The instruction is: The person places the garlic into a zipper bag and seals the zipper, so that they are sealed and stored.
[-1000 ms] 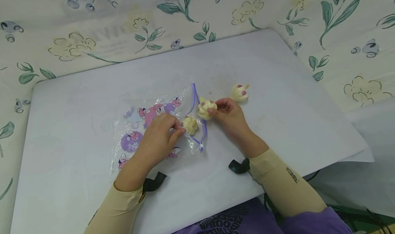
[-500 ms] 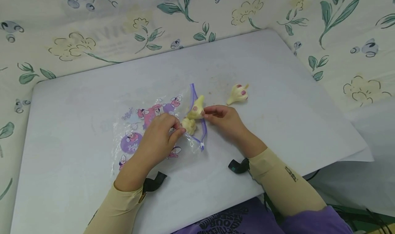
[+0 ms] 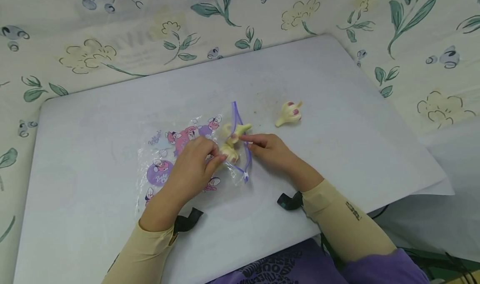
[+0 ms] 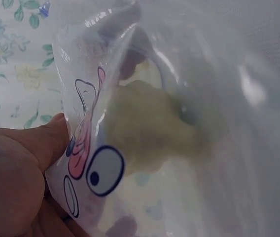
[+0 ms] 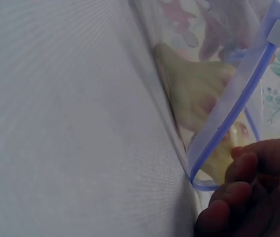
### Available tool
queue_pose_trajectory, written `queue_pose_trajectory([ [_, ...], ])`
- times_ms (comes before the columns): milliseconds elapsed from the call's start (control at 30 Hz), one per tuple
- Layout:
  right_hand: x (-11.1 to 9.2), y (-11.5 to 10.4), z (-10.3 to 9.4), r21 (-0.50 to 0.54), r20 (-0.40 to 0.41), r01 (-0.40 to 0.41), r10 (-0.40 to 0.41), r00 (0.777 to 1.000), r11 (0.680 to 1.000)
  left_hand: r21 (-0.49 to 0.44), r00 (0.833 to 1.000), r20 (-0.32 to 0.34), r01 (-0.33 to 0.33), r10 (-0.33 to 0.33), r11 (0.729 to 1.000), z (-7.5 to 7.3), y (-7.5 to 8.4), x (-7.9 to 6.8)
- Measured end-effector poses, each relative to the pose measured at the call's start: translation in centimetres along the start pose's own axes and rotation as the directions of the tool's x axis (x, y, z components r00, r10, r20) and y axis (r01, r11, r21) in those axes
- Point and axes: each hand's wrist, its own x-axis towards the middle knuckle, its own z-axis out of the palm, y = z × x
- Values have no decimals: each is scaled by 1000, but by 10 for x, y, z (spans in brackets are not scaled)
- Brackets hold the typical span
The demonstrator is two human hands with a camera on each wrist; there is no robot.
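A clear zip bag [image 3: 161, 171] with purple and pink cartoon prints lies on the table, its purple-edged mouth spread toward the right. My left hand [image 3: 193, 163] pinches the bag near its mouth. One garlic bulb [image 3: 229, 153] is inside, seen blurred through the plastic in the left wrist view. Against it lies a second garlic bulb [image 3: 237, 133], across the mouth with its stem pointing right. My right hand [image 3: 271, 150] touches this second bulb with a fingertip; its other fingers are bent in the right wrist view. Apart to the right lies a third garlic bulb [image 3: 290, 114].
The bag's white slider [image 5: 279, 33] sits at one end of the purple zip. White sheeting covers the table [image 3: 337, 109]. Behind it hangs a floral cloth [image 3: 255, 13]. Small specks dot the surface near the third bulb.
My right hand has moved left and slightly down, bringing the second garlic bulb from outside into the bag's mouth, where it has turned. The pinch has loosened to a touch. My left hand stays put.
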Motion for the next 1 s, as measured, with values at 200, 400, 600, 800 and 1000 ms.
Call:
queue_pose_trajectory([
  [200, 1, -1, 0, -26, 52, -12, 13, 999, 1000, 4, 1000, 1, 1, -1, 1000, -1, 0, 0],
  [400, 0, -2, -3, 80, -124, -67, 76, 989, 995, 10, 1000, 11, 19, -19, 1000, -2, -1, 1],
  [600, -3, -3, -10, 268, -253, -65, 136, 958, 961, 7, 1000, 17, 20, -20, 1000, -1, -1, 2],
  [800, -1, -5, -13, 410, -291, -81, 215, 932, 908, 5, 999, 19, 30, -31, 1000, -3, -1, 1],
  [1000, -1, -6, -15, 595, -304, -59, 293, 906, 801, 6, 999, 29, 36, -36, 999, -4, -2, 2],
])
